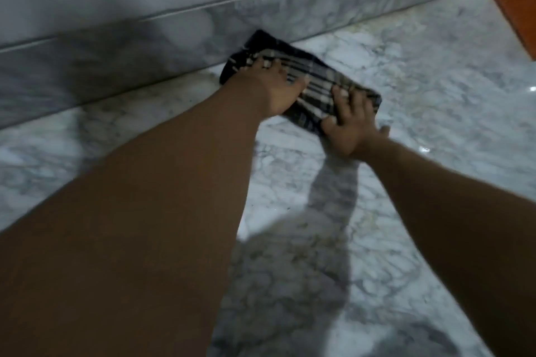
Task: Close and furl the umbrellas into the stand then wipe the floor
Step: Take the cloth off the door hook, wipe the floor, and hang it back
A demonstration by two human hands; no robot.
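cloth flat on floor against skirting; left hand, right hand pressing it, grip wide.

Glossy marble floor & skirting; striped woven cloth.

- Motion blur smears the whole view, worst at the left hand, whose fingertips melt into the cloth.
- Both hands cover part of the cloth's stripes.
- At 2 o'clock an orange object is cut off by the edge; what it is, can't tell.
- Both forearms run out at the bottom edge.
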